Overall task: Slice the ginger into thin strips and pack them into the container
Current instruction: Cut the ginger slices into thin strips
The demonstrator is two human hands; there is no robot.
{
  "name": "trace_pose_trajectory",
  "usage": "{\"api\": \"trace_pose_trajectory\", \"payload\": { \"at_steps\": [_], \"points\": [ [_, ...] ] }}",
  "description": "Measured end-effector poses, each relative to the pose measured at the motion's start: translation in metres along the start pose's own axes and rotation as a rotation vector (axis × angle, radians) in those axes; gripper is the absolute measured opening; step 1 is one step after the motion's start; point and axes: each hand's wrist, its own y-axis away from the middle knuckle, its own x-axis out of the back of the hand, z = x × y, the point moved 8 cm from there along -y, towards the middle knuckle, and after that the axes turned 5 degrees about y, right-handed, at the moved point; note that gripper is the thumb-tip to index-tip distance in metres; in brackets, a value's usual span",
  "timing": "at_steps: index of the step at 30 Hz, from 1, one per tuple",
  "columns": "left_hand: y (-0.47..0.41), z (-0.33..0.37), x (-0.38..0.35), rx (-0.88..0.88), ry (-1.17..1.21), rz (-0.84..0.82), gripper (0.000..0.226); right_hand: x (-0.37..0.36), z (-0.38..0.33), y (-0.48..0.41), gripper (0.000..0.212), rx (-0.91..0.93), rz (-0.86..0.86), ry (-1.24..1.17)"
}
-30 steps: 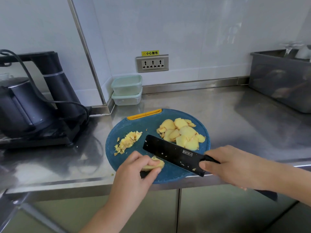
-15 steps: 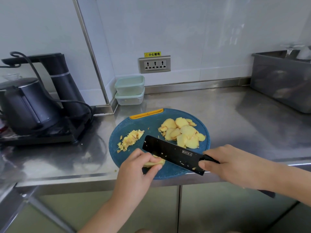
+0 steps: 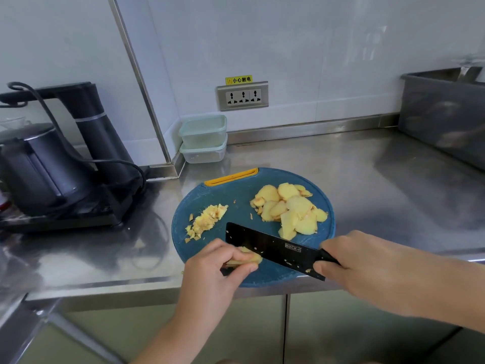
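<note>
On the round blue cutting board at the counter's front edge, the left hand pins a small stack of ginger slices with curled fingers, right against the black cleaver, which the right hand grips by its handle. Cut strips lie to the left, a heap of uncut slices behind the blade. Two stacked containers wait by the wall.

The steel worktop carries a blue cutting board, two stacked containers, a black kettle base and a grey bin.
</note>
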Motion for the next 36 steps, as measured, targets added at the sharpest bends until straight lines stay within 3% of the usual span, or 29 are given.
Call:
{"api": "trace_pose_trajectory", "payload": {
  "at_steps": [6, 8, 11, 13, 17, 24, 36],
  "points": [
    [0.002, -0.003, 0.000, -0.037, -0.015, 0.022, 0.019, -0.011, 0.003, -0.006, 0.031, -0.022, -0.013, -0.048],
    [0.004, -0.001, 0.000, -0.087, -0.027, 0.012, 0.018, -0.013, 0.010, -0.009, 0.030, -0.048, -0.026, -0.177],
    [0.008, 0.004, 0.001, -0.194, -0.069, 0.013, 0.016, -0.026, 0.019, -0.009, 0.030, -0.120, -0.182, -0.496],
    [0.009, 0.002, -0.001, -0.188, -0.071, 0.000, 0.016, -0.030, 0.022, -0.009, 0.032, -0.119, -0.246, -0.581],
    [0.011, 0.004, -0.001, -0.163, -0.077, 0.004, 0.014, -0.024, 0.022, -0.010, 0.033, -0.042, -0.203, -0.504],
    [0.008, 0.004, 0.001, -0.134, -0.075, 0.019, 0.013, -0.006, 0.019, 0.000, 0.034, 0.045, 0.040, -0.287],
    [0.008, 0.006, 0.002, -0.125, -0.071, 0.019, 0.019, -0.001, 0.013, 0.005, 0.034, 0.054, 0.118, -0.048]
  ]
}}
